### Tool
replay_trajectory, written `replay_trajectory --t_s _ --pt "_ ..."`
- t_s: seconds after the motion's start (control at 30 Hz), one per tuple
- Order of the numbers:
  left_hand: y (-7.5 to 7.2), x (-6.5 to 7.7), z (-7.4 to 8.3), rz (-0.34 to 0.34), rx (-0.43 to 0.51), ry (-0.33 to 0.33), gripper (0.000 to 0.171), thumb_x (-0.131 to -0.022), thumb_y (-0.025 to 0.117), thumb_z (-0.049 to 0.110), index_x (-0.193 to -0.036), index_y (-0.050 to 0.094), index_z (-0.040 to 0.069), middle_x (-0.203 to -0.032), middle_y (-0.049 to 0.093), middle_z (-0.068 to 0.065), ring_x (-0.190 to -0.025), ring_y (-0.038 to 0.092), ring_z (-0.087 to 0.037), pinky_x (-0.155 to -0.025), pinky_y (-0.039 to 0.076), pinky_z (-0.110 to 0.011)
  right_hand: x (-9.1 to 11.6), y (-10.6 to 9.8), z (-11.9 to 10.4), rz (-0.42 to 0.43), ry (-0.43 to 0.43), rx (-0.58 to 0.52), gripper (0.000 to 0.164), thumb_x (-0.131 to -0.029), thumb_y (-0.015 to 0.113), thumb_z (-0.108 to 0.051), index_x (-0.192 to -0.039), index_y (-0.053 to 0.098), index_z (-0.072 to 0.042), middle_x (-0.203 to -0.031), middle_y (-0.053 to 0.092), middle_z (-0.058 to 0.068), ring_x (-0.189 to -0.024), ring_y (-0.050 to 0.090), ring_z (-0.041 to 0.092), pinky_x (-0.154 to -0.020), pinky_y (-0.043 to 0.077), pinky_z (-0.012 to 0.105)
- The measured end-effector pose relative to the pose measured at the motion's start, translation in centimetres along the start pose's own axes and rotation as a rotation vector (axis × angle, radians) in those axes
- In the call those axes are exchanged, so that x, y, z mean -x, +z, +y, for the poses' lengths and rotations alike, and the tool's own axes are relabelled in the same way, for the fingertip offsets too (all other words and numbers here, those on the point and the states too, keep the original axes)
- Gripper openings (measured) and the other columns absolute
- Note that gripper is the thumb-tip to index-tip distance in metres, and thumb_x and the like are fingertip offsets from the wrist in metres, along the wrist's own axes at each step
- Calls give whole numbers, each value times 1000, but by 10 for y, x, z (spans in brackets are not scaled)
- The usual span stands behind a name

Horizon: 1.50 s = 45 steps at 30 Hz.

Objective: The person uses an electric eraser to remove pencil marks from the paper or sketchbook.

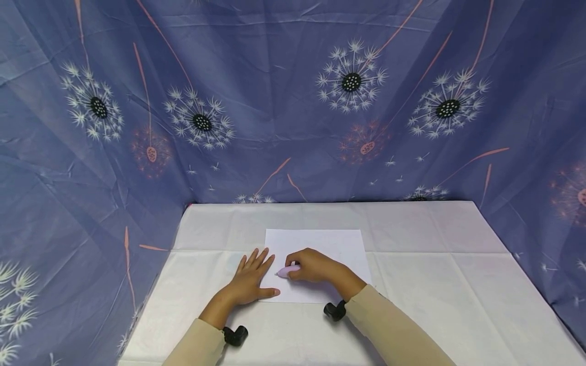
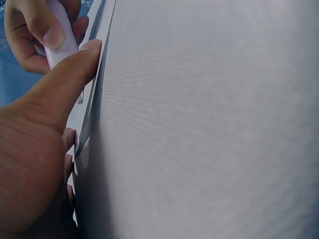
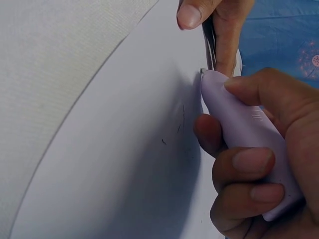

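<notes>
A white sheet of paper lies on the table. My left hand rests spread across the sheet's left edge, its thumb on the lower left part. Over the sheet's left half, my right hand grips a lilac, thick-bodied hand tool with a small metal tip. That tip points left toward the left hand and meets the paper in the right wrist view. Short dark marks show on the sheet near the tool. The tool's rear end lies within the right palm.
A white cloth with fold creases covers the table. Blue fabric printed with dandelions hangs behind the table and along both sides. Black wrist devices sit at both beige sleeve cuffs.
</notes>
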<state>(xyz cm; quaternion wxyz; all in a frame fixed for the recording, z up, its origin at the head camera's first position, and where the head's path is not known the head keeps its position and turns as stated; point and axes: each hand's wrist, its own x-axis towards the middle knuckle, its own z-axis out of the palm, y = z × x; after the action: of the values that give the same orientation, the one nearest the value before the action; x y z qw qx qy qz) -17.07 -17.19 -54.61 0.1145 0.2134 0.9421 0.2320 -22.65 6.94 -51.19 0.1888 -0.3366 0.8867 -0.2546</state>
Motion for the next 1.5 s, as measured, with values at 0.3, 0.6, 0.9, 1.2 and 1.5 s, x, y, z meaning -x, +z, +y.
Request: replay_trajectory --t_s 0.3,0.6,0.9,1.2,1.5 --pt "13 -2 -10 54 9 10 98 -87 68 63 -162 26 17 -172 11 -7 -160 1 -36 -125 -1 -63 -1 0 2 -10 -11 -11 5 -90 74 -23 -94 73 -27 -83 66 -13 -77 55 5 -74 47 23" --pt "14 -3 -11 47 2 4 99 -86 67 65 -162 24 19 -172 9 -5 -160 -1 -34 -125 -2 -62 -1 -1 -1 27 3 20 9 -92 73 -25 -101 74 -24 -91 69 -10 -80 56 5 -79 48 26" --pt "15 -3 -12 43 7 4 99 -87 68 64 -162 24 19 -173 8 -5 -160 -2 -33 -125 -3 -62 -1 -1 0 -11 -2 -7 5 -91 74 -23 -96 73 -25 -86 67 -12 -79 55 5 -76 46 24" --pt "14 -2 -11 46 10 9 99 -87 67 66 -162 24 19 -172 9 -5 -160 -2 -34 -125 -2 -62 -1 -1 -1 -19 -15 -29 5 -90 73 -23 -95 73 -25 -83 66 -11 -77 55 5 -74 46 23" --pt "12 -2 -9 49 11 11 98 -87 68 63 -162 25 18 -172 11 -7 -160 -1 -34 -125 -2 -62 -3 -1 0 47 17 7 9 -92 73 -25 -101 73 -24 -91 70 -10 -78 56 6 -75 48 26"
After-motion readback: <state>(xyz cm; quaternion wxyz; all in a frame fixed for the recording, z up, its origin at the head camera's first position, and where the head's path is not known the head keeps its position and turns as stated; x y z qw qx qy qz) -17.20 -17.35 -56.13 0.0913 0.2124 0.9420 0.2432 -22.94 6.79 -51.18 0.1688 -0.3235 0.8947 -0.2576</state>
